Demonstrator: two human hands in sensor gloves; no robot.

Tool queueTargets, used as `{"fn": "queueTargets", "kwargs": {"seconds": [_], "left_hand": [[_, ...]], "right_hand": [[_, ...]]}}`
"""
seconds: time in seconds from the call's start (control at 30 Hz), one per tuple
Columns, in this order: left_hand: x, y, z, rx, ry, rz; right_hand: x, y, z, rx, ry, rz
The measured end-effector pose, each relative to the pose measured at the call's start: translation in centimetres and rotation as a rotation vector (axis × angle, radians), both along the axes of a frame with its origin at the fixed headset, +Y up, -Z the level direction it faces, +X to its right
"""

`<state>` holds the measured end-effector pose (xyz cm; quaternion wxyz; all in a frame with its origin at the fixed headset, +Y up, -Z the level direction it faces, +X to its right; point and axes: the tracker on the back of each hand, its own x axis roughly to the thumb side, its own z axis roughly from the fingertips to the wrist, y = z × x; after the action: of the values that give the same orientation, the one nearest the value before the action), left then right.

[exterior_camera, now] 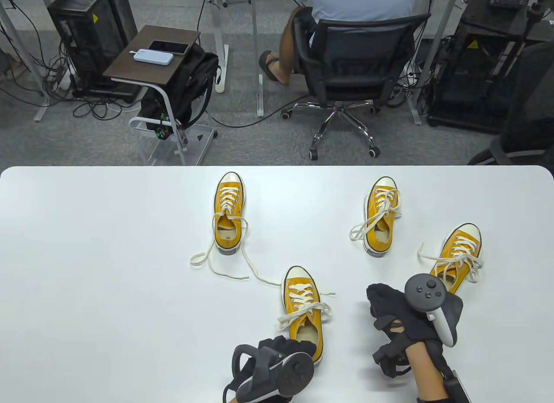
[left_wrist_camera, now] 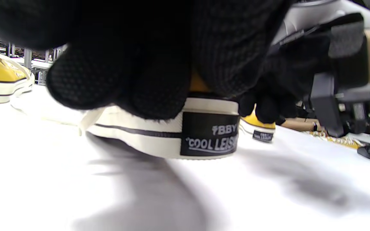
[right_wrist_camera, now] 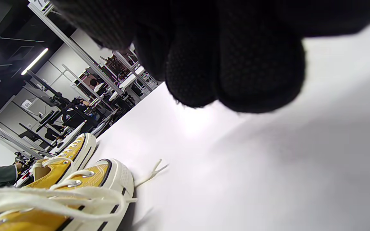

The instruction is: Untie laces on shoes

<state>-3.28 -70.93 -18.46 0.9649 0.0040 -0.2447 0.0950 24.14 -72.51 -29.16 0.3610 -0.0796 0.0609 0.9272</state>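
Four yellow sneakers stand on the white table [exterior_camera: 108, 256]. The back-left shoe [exterior_camera: 228, 212] has its laces [exterior_camera: 242, 264] loose and trailing over the table. The near shoe [exterior_camera: 303, 312] carries a tied bow [exterior_camera: 311, 312]. My left hand [exterior_camera: 294, 349] grips this shoe's heel; in the left wrist view its fingers [left_wrist_camera: 124, 80] curl over the heel rim above the black label [left_wrist_camera: 209, 138]. The back-right shoe [exterior_camera: 381, 217] and the right shoe [exterior_camera: 458, 256] also show bows. My right hand [exterior_camera: 377, 303] hovers between the near and right shoes, fingers [right_wrist_camera: 236, 73] loosely curled, holding nothing.
Beyond the table's far edge a person sits in a wheeled office chair [exterior_camera: 355, 65]. A small side table [exterior_camera: 151, 52] with a phone and a power bank stands at back left, a black backpack [exterior_camera: 190, 87] hanging beside it.
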Motion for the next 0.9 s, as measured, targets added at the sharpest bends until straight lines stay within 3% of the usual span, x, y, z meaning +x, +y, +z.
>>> {"fn": "queueTargets", "kwargs": {"seconds": [0.27, 0.43, 0.57, 0.7, 0.83, 0.9], "left_hand": [[0.5, -2.9, 0.6, -0.103, -0.047, -0.127], [0.1, -2.5, 0.3, -0.145, -0.045, -0.079], [-0.8, -1.3, 0.2, -0.147, -0.028, 0.027], [-2.4, 1.4, -0.4, -0.061, 0.045, 0.204], [-3.9, 3.2, -3.3, -0.014, 0.187, 0.280], [-4.1, 3.0, -4.7, -0.079, 0.242, 0.267]], "right_hand": [[-0.7, -0.1, 0.0, -0.014, 0.026, 0.026], [-1.1, -0.3, 0.0, -0.024, 0.039, 0.038], [-1.6, -0.5, 0.0, -0.029, 0.056, 0.058], [-2.8, -0.5, 0.1, 0.024, 0.087, 0.077], [-4.9, -0.4, 0.3, 0.137, 0.145, 0.096], [-5.9, -0.4, 0.3, 0.179, 0.166, 0.105]]}}
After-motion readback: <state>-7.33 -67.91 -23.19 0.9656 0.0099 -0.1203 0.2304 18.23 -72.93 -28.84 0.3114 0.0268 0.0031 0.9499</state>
